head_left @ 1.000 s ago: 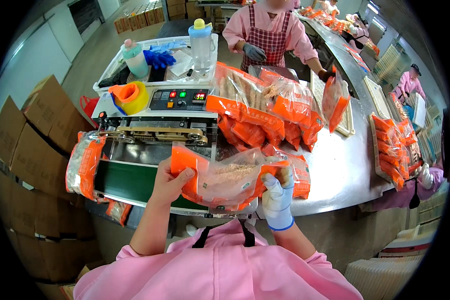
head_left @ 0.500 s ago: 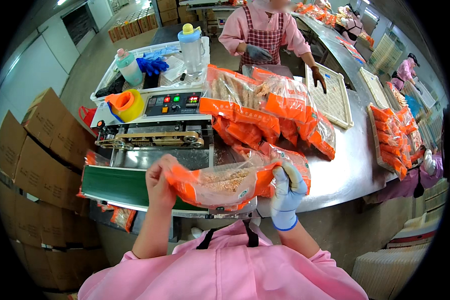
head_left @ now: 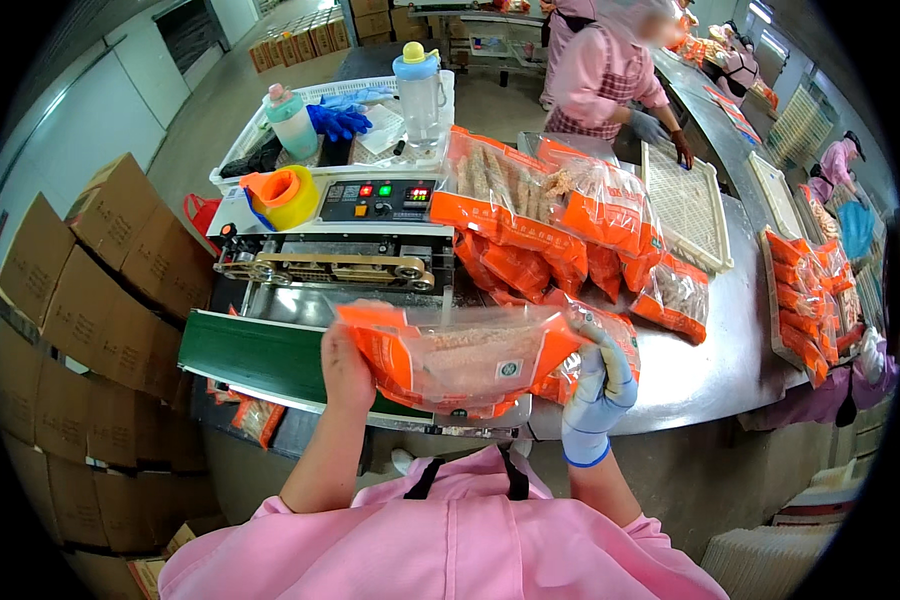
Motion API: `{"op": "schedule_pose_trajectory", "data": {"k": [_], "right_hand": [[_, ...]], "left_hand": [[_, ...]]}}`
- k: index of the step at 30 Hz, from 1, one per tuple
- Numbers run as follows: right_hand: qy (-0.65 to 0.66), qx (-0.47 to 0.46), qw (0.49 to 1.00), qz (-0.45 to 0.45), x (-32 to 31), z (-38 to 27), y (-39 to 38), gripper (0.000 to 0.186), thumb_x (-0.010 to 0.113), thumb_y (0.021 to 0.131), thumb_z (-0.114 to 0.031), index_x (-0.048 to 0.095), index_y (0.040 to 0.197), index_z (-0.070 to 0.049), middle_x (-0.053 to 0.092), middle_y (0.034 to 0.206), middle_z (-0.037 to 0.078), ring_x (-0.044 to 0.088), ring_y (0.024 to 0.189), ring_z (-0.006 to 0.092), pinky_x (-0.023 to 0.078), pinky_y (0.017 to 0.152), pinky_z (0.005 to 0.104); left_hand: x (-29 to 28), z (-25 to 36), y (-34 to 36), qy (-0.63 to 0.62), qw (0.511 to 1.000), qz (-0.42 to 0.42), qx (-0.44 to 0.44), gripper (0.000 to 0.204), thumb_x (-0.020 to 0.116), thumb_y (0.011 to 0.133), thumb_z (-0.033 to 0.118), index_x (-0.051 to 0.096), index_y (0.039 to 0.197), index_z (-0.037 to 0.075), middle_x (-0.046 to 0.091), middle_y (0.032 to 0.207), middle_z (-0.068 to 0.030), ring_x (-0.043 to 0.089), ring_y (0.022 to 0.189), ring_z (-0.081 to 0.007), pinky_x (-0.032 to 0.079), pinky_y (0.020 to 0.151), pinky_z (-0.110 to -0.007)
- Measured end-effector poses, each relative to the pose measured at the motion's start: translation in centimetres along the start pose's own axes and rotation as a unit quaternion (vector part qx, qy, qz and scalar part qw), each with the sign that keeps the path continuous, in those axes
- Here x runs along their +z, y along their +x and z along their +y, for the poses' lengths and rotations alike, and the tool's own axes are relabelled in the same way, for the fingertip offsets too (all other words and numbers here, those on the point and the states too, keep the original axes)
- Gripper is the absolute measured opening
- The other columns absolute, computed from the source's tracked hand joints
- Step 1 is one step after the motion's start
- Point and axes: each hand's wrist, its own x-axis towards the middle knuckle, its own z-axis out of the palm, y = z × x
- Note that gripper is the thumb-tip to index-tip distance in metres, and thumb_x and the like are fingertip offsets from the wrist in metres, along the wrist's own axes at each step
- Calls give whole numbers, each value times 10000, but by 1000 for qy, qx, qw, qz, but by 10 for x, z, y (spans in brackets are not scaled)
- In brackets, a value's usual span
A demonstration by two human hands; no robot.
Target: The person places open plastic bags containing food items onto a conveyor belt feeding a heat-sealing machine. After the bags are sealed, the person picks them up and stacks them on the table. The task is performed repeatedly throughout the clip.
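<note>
Between my hands hangs a clear and orange plastic food bag [head_left: 460,358] with pale, grainy food inside. My bare left hand [head_left: 348,372] is closed on its left end, with the fingers partly behind the film. In a white glove with a blue cuff, my right hand [head_left: 600,390] pinches the right end. The bag is held in the air over the front of a band sealing machine [head_left: 320,268] and its green conveyor belt [head_left: 250,352]. Just beyond my right hand, a pile of similar filled bags [head_left: 550,215] lies on the metal table.
A white crate [head_left: 232,165] behind the sealer holds bottles and blue gloves. Tape rolls [head_left: 288,198] sit on the sealer. Cardboard boxes [head_left: 100,300] stand at the left. Across the metal table [head_left: 670,385], a co-worker [head_left: 610,80] reaches to a white tray [head_left: 685,215].
The bag has been raised slightly and its printed side now faces me more fully. The co-worker has shifted right, with both hands now at the white tray.
</note>
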Motion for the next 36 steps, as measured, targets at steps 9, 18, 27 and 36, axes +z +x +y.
{"op": "schedule_pose_trajectory", "data": {"k": [9, 18, 27, 36], "right_hand": [[-93, 104, 990, 26, -6, -21, 15, 113, 580, 868, -63, 611, 815, 32, 569, 764, 41, 497, 623, 112, 422, 594, 284], [-112, 230, 966, 41, 6, 160, 9, 114, 585, 844, -101, 649, 819, -10, 567, 713, -5, 472, 674, 79, 405, 622, 252], [9, 424, 901, -97, 61, 176, 6, 122, 602, 847, -116, 638, 792, -13, 553, 617, 21, 521, 449, 124, 434, 408, 265], [-4, 442, 870, -217, 132, 179, 3, 120, 594, 850, -98, 640, 828, 11, 612, 662, 73, 588, 481, 152, 474, 419, 267]], "left_hand": [[34, 14, 3, 17, 979, -6, -203, 311, 549, 969, 263, 619, 1085, -17, 661, 999, -72, 615, 918, -137, 492, 827, -285], [5, -145, 70, -7, 935, -74, -346, 243, 597, 928, 233, 634, 986, 0, 674, 971, -101, 638, 852, -189, 496, 801, -337], [-62, -143, 131, 89, 954, -49, -282, 243, 607, 922, 223, 638, 994, -7, 677, 940, -92, 642, 822, -180, 503, 767, -323], [-114, -110, 156, 186, 957, 23, -223, 362, 595, 940, 300, 641, 1064, -37, 685, 980, -103, 633, 840, -172, 491, 771, -316]]}}
